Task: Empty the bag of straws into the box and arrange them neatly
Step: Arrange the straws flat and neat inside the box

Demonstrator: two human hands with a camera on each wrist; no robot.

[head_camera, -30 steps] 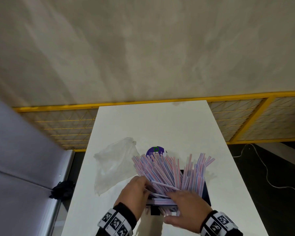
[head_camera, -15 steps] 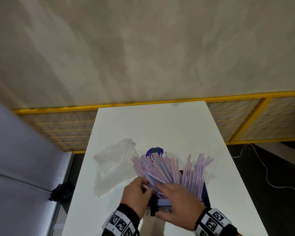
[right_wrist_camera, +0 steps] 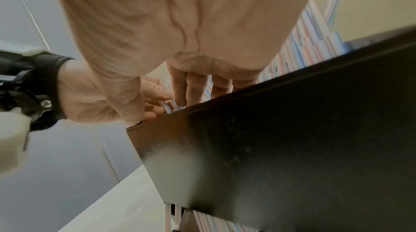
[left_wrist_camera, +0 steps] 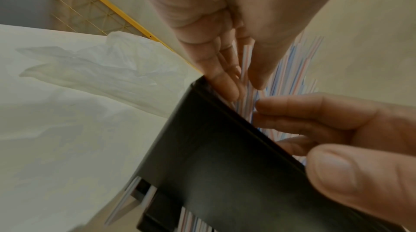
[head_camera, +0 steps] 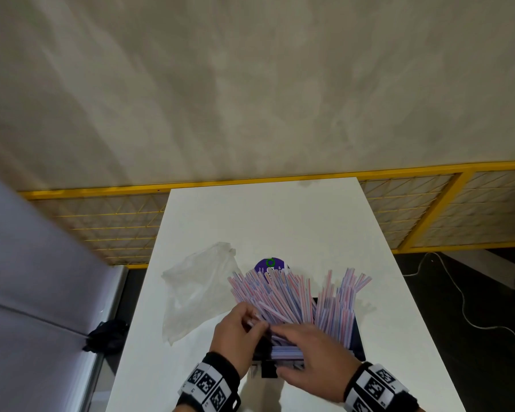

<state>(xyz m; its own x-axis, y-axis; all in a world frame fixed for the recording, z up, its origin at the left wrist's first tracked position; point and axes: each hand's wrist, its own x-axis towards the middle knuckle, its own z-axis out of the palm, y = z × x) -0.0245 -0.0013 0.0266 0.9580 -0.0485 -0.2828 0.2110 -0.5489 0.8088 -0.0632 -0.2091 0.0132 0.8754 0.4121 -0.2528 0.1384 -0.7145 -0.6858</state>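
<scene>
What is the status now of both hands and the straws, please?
Left hand pinches a few straws; right hand flat on the bundle. Straws fanned, sticking out of black box. Empty bag beside, clear of work.

The box (head_camera: 358, 337) stands at the desk's (head_camera: 280, 215) near edge, straws (head_camera: 283, 295) fanning out of it. The bag (head_camera: 197, 289) lies just left; a disc (head_camera: 269, 264) lies behind.

The straws (head_camera: 283, 295) are white with thin pink and blue stripes. The box (left_wrist_camera: 225, 173) is black. The bag (head_camera: 197, 289) is clear and colourless on a white tabletop (head_camera: 268, 221). Behind the straws, a round purple lid (head_camera: 269, 264) carries white print and a green ring. The wristbands (head_camera: 208, 385) show black-and-white square codes. The far fence (head_camera: 422, 215) is yellow.
</scene>
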